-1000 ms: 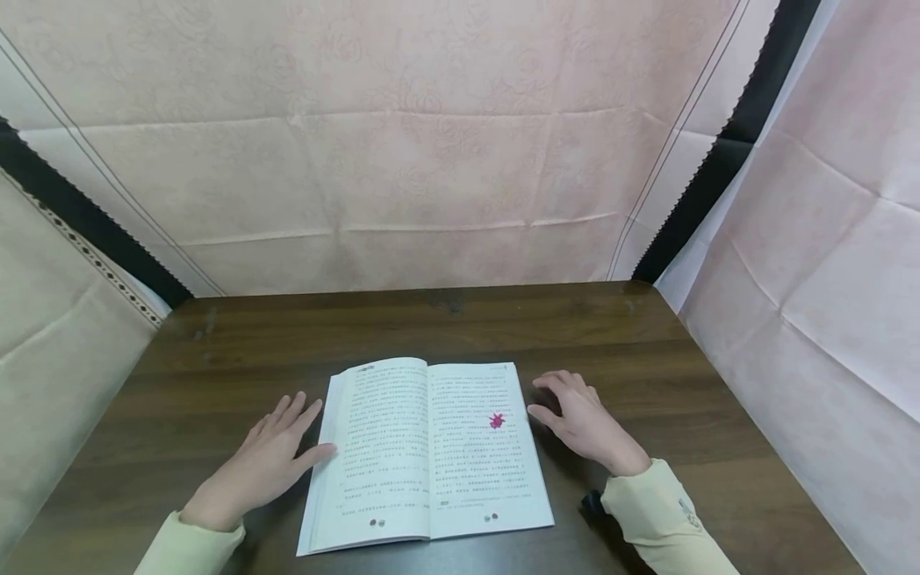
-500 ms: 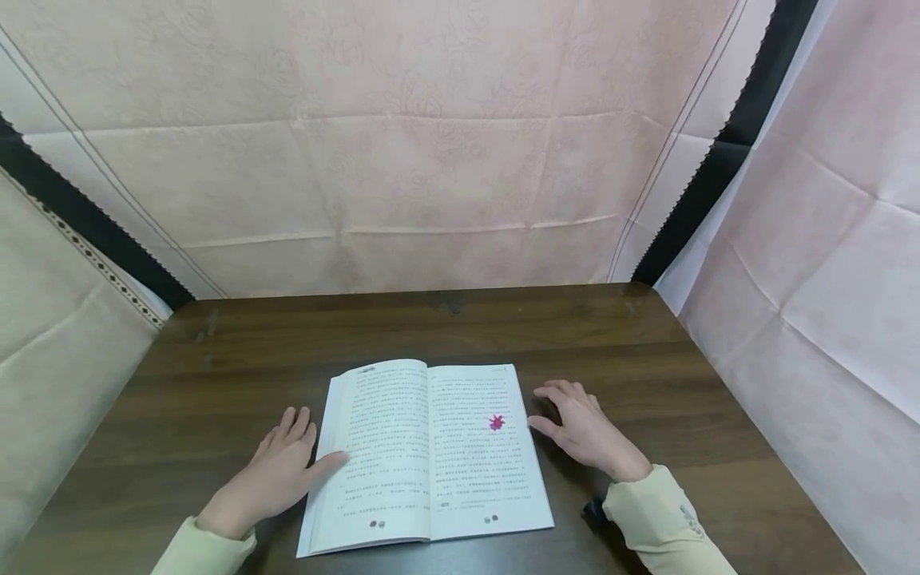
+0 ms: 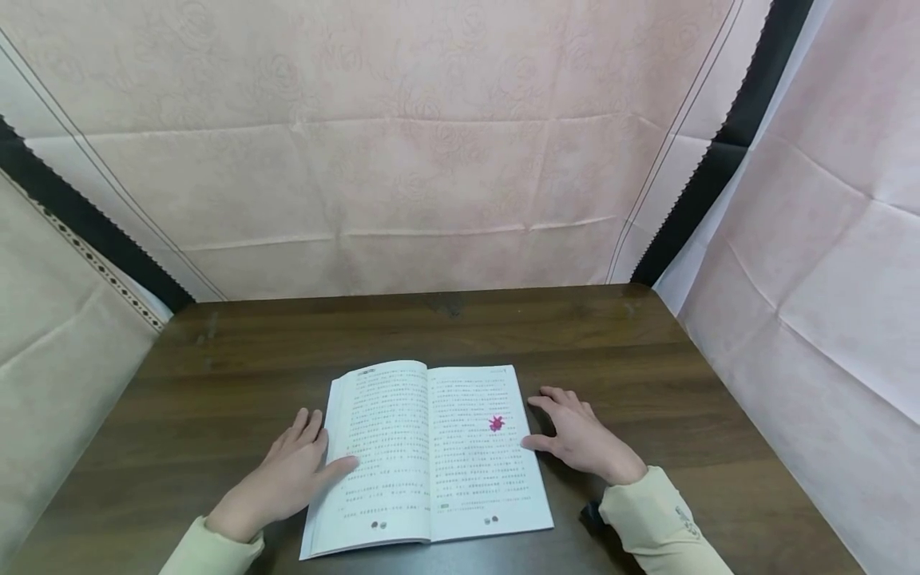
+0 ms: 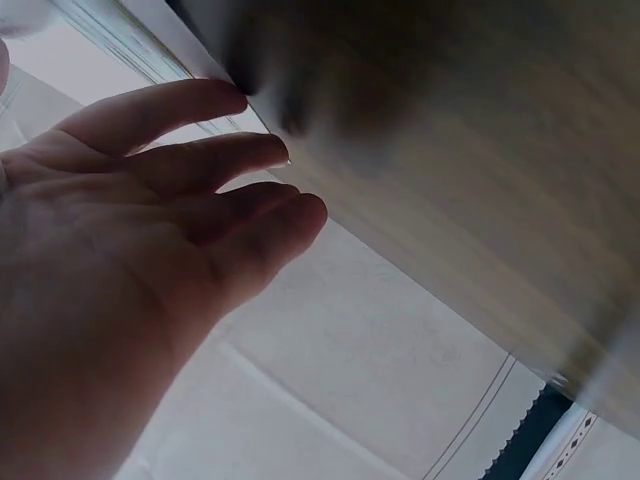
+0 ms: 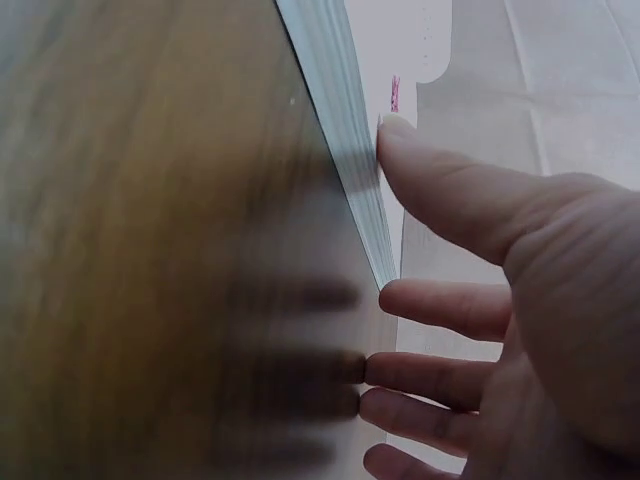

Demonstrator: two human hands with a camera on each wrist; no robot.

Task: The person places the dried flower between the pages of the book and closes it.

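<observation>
An open book (image 3: 388, 447) lies flat on the dark wooden table, its pages printed with lines of small text. On its right page is a small magenta mark (image 3: 496, 424). My left hand (image 3: 283, 477) is at the left edge, thumb laid over the left page and fingers loosely extended beside the book. At the right edge, my right hand (image 3: 584, 438) has its thumb at the page margin. The right wrist view shows the thumb above the stacked page edges (image 5: 345, 110) and the other fingers spread beside the book, relaxed. Neither hand grips the book.
The wooden table (image 3: 402, 327) runs back to a pale pink patterned cloth (image 3: 431, 176). Similar cloth hangs at both sides, with black trim (image 3: 719, 160) along the corners. A small black object (image 3: 592, 515) shows at the right cuff.
My left hand has moved right and slightly nearer, its thumb further over the left page. My right hand has shifted slightly left and nearer, bringing its thumb to the right page's edge.
</observation>
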